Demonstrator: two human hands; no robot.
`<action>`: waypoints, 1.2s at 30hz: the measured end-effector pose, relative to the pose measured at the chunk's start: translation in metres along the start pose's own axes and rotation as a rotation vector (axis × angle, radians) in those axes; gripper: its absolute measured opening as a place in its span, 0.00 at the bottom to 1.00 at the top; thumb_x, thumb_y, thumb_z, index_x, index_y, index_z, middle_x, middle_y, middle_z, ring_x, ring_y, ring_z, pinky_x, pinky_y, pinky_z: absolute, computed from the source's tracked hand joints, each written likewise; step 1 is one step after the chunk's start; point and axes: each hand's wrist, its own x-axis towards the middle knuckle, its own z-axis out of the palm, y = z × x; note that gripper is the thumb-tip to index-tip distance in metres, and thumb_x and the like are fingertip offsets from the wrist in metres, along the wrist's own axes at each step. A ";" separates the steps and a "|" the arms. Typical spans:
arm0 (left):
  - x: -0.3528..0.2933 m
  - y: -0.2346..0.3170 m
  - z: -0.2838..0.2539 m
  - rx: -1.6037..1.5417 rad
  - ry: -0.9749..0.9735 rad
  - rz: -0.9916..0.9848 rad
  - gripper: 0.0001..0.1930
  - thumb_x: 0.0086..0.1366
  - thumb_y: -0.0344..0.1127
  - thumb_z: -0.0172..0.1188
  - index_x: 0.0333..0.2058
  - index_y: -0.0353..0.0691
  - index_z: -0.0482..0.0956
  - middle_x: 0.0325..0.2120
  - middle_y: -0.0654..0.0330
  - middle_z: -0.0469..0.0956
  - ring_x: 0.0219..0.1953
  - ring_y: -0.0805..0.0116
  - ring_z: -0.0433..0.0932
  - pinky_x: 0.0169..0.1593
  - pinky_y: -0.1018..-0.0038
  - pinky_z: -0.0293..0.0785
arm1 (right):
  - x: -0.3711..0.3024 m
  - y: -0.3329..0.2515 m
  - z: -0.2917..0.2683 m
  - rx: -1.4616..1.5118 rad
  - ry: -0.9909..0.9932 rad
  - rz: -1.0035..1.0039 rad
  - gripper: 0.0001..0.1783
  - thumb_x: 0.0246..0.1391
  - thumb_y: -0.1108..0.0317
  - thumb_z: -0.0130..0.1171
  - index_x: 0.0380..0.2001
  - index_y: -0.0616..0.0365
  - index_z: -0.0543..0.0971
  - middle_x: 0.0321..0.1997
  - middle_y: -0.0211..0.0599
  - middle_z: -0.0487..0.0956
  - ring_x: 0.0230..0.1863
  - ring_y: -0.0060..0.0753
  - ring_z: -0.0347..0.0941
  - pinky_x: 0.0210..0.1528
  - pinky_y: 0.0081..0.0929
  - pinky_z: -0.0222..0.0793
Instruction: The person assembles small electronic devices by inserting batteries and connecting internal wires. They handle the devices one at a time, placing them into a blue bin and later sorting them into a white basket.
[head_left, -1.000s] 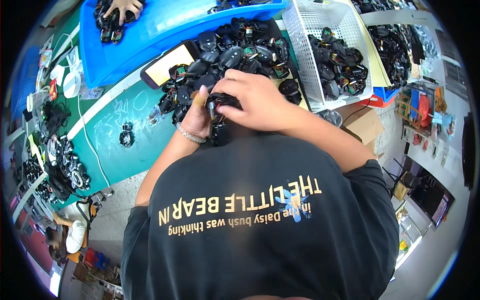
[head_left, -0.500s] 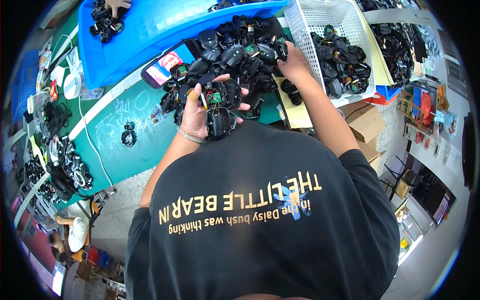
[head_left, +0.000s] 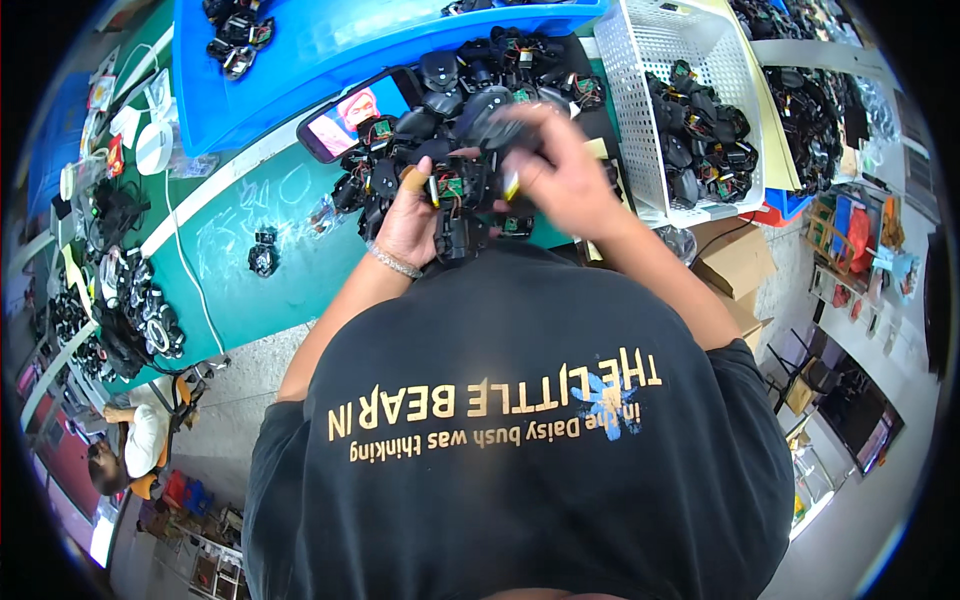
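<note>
My left hand (head_left: 408,222), a beaded bracelet at its wrist, is closed around black plastic housings with a small green circuit board (head_left: 452,188) and thin wires showing. Close beside it on the right, my right hand (head_left: 568,172) is smeared by motion. Its fingers are curled on a dark rounded housing (head_left: 507,132), whose outline is blurred. Just beyond both hands lies a pile of similar black housings (head_left: 440,72), some with open insides and wires. What my left fingers grip underneath is partly hidden.
A blue bin (head_left: 300,75) stands at the far side, a white perforated basket (head_left: 632,110) of black housings on the right. A phone (head_left: 335,130) with a lit screen leans by the pile. One loose black part (head_left: 263,252) and a white cable (head_left: 183,250) lie on the green table (head_left: 225,310).
My right hand has come left from the pile's right side to beside my left hand, with a dark housing in its fingers. Another person's hand has left the blue bin.
</note>
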 end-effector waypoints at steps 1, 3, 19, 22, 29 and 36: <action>0.002 -0.002 -0.007 -0.129 0.128 -0.005 0.31 0.65 0.60 0.44 0.55 0.39 0.66 0.49 0.52 0.74 0.47 0.59 0.77 0.49 0.59 0.75 | 0.001 -0.003 0.009 -0.332 -0.203 -0.232 0.18 0.49 0.73 0.57 0.45 0.52 0.72 0.41 0.32 0.73 0.43 0.32 0.71 0.50 0.32 0.64; 0.001 0.000 -0.018 0.048 0.177 -0.057 0.31 0.67 0.56 0.42 0.58 0.35 0.62 0.53 0.49 0.69 0.54 0.55 0.70 0.58 0.62 0.68 | -0.001 -0.005 0.023 -0.647 -0.468 -0.514 0.19 0.43 0.74 0.60 0.42 0.49 0.74 0.42 0.32 0.71 0.46 0.40 0.69 0.56 0.44 0.59; -0.004 0.002 -0.020 0.170 -0.235 0.050 0.33 0.60 0.62 0.50 0.55 0.41 0.67 0.55 0.35 0.63 0.51 0.35 0.70 0.45 0.54 0.78 | 0.078 0.080 -0.020 -1.251 -0.025 0.042 0.19 0.46 0.56 0.64 0.37 0.57 0.75 0.41 0.39 0.76 0.46 0.44 0.72 0.46 0.36 0.66; -0.006 0.004 -0.025 0.138 -0.225 0.080 0.33 0.61 0.61 0.50 0.55 0.41 0.67 0.56 0.35 0.62 0.51 0.33 0.70 0.44 0.51 0.77 | 0.080 0.083 -0.028 -0.770 0.021 -0.017 0.15 0.48 0.61 0.62 0.36 0.55 0.74 0.37 0.37 0.76 0.43 0.39 0.73 0.42 0.32 0.66; -0.013 0.003 -0.025 0.002 -0.151 0.100 0.32 0.61 0.60 0.51 0.56 0.44 0.66 0.57 0.36 0.61 0.53 0.33 0.68 0.44 0.46 0.76 | 0.052 0.009 -0.039 0.189 -0.042 0.071 0.16 0.59 0.62 0.51 0.47 0.59 0.68 0.39 0.39 0.78 0.35 0.29 0.76 0.36 0.20 0.67; -0.012 0.004 -0.026 -0.074 -0.085 0.053 0.32 0.63 0.58 0.51 0.55 0.36 0.66 0.50 0.44 0.71 0.49 0.48 0.75 0.50 0.54 0.74 | 0.017 -0.082 -0.008 0.482 -0.593 0.185 0.25 0.55 0.54 0.55 0.44 0.62 0.61 0.39 0.55 0.76 0.32 0.32 0.76 0.32 0.25 0.72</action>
